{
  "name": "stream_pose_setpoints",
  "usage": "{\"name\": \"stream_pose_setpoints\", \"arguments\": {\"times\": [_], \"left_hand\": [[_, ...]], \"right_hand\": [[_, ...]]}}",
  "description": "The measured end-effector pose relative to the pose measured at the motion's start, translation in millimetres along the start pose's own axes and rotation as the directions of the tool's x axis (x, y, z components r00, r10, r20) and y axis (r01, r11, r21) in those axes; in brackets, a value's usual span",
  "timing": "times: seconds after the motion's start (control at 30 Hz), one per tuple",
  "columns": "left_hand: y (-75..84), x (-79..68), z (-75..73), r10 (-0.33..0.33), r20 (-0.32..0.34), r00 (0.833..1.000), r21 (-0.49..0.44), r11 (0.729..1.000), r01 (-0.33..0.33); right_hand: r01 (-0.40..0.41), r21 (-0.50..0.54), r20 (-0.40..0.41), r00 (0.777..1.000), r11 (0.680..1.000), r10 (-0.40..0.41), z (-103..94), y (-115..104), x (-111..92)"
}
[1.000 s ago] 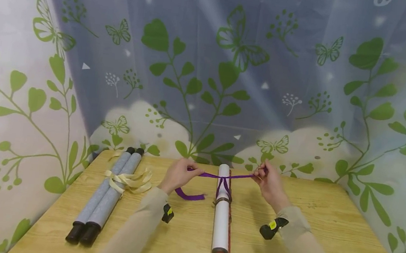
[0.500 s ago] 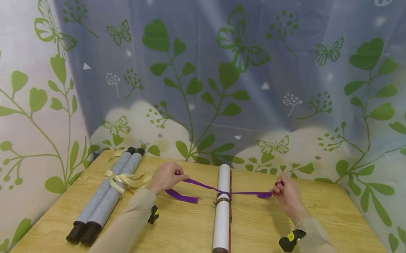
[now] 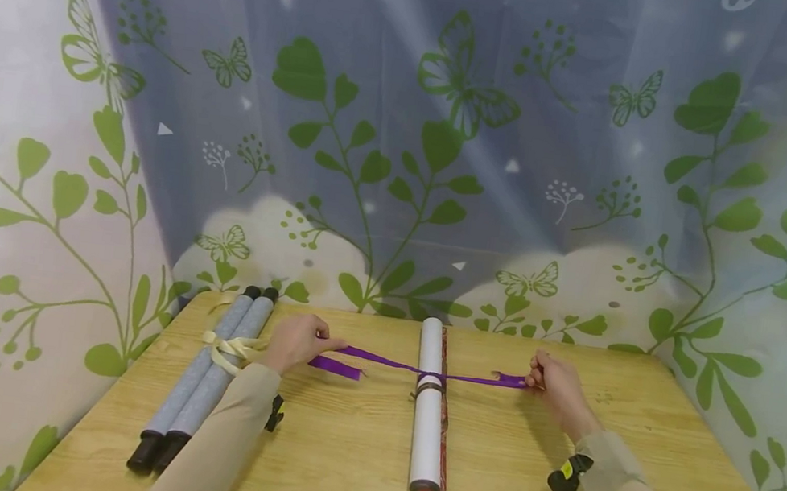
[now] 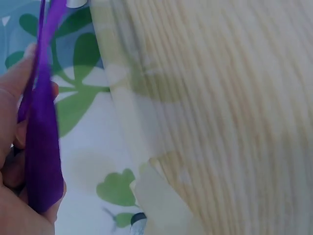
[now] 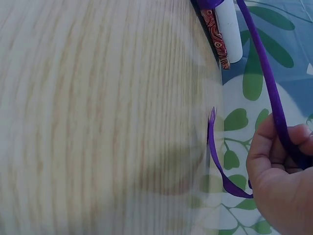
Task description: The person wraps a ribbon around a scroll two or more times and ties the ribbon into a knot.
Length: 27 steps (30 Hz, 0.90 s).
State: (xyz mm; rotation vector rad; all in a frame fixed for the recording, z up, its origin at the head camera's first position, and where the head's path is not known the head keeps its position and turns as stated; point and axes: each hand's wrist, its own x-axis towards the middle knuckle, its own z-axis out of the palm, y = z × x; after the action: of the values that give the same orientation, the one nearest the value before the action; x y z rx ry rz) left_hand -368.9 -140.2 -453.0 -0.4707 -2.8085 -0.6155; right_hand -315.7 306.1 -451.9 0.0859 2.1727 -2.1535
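On the table lies a white roll [image 3: 427,436] with dark end caps, and a red patterned stick [image 5: 218,41] runs along its right side. A purple ribbon [image 3: 384,359] circles the roll near a thin dark cord [image 3: 429,387]. My left hand [image 3: 297,341] pinches one side of the ribbon, left of the roll, its tail hanging below the fingers. My right hand [image 3: 558,384] grips the other side with curled fingers, and a short frayed tail [image 5: 213,152] sticks out. Both stretches run nearly straight from the roll to the hands.
Two grey rolls [image 3: 202,386] with black ends lie side by side on the left, bound by a cream ribbon [image 3: 229,348]; my left forearm partly covers them. Behind the wooden table [image 3: 497,484] hangs a leaf-printed curtain [image 3: 439,162].
My hands have moved apart, left and right, drawing the purple ribbon out. Its loops at the roll have tightened into a small knot, now closer to the dark cord.
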Motion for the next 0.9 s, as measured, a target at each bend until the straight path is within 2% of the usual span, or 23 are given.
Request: {"name": "stream_pose_setpoints", "arguments": {"times": [0.27, 0.5, 0.63, 0.77, 0.9], "left_hand": [[-5.6, -4.3, -4.3, -0.061, -0.01, 0.998, 0.047, 0.997, 0.061], [-10.5, -7.7, 0.5, -0.086, -0.013, 0.996, 0.144, 0.986, 0.087], [-10.3, -8.6, 1.0, -0.088, -0.02, 0.996, 0.165, 0.982, 0.091], [-10.0, -9.3, 2.2, -0.076, -0.026, 0.997, 0.165, 0.983, 0.079], [-11.6, -10.3, 4.7, -0.062, -0.032, 0.998, 0.171, 0.983, 0.066]], "right_hand": [[-0.022, 0.014, -0.047, 0.999, 1.0, 0.023, -1.2, 0.5, 0.4], [-0.041, 0.027, -0.103, 0.994, 0.999, 0.043, -12.2, 0.5, -1.4], [-0.049, -0.094, -0.104, 0.994, 0.994, 0.039, -15.1, 3.0, -0.8], [-0.076, -0.228, -0.12, 0.992, 0.971, 0.049, -15.3, 7.3, -1.2], [-0.074, -0.222, -0.156, 0.987, 0.972, 0.04, -17.1, 7.2, -2.1]]}}
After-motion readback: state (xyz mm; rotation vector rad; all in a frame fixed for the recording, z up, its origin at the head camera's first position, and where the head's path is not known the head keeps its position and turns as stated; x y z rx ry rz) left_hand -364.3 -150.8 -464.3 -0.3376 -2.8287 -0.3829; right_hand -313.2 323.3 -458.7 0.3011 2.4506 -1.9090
